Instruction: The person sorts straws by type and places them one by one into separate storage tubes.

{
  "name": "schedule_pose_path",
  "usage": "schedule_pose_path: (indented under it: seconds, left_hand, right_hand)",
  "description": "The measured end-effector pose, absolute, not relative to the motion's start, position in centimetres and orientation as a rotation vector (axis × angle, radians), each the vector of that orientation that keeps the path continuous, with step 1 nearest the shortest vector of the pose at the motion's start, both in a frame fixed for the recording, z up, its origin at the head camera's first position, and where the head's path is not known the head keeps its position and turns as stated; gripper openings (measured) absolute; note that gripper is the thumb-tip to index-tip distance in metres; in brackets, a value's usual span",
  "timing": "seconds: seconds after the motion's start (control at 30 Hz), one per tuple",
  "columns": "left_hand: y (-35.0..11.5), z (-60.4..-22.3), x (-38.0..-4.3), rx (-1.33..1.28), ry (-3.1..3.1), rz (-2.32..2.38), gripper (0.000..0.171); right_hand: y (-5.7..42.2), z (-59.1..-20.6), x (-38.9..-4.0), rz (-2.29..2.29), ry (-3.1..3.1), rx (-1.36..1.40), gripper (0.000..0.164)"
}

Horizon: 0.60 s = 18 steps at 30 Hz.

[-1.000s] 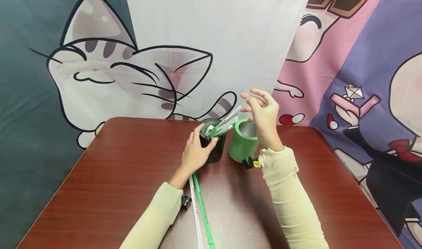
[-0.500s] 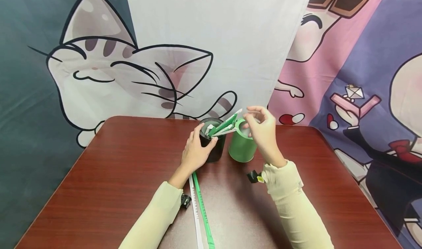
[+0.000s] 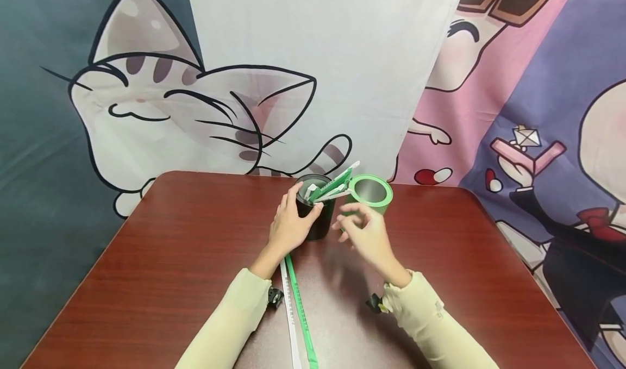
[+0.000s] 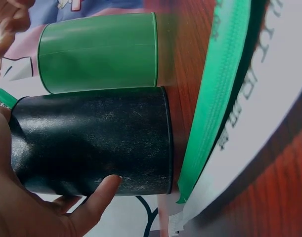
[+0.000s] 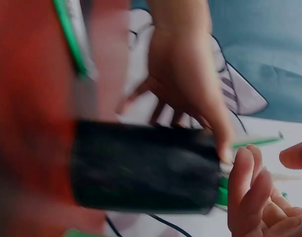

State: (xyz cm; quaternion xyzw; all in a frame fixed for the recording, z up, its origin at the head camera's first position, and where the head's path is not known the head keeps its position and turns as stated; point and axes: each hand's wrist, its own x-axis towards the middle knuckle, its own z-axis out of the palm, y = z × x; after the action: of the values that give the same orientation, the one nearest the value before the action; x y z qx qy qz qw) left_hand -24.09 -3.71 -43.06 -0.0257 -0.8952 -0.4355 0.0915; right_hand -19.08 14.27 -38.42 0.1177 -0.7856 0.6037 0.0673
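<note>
My left hand [image 3: 288, 230] grips the black cylindrical cup [image 3: 321, 225] from its left side, thumb and fingers spread around the wall near the rim. Several slim green and white wrapped strips [image 3: 337, 184] stick out of this cup, leaning right; their contents are hidden. In front of the green cup [image 3: 383, 198], my right hand [image 3: 369, 238] hovers with loosely bent fingers and holds nothing. The left wrist view shows the green cup [image 4: 99, 54] standing close beside the black cup [image 4: 96, 143].
Two long flat strips with printed marks, one white [image 3: 289, 298] and one green [image 3: 300, 304], lie on the reddish-brown table [image 3: 186, 271] beside the left forearm. A cloth with cartoon drawings [image 3: 371, 48] hangs behind the table's far edge.
My right hand has come down and toward me, from above the green cup to in front of it. One strip in the black cup has turned from white to green side. The left hand stays put.
</note>
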Motion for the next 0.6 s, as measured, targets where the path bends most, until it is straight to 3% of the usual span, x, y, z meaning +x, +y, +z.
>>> schedule_pose_path:
  seconds: [0.23,0.6]
  left_hand:
    - [-3.7,-43.2,-24.0,-0.077,-2.657,-1.301,0.078]
    - [-3.7,-43.2,-24.0,-0.108,-2.642,-1.297,0.078]
  right_hand:
    - [12.0,-42.4,-17.8,1.762,-2.633,0.465,0.014]
    - [10.0,-45.0,-16.2,1.332,-2.898,0.666,0.034]
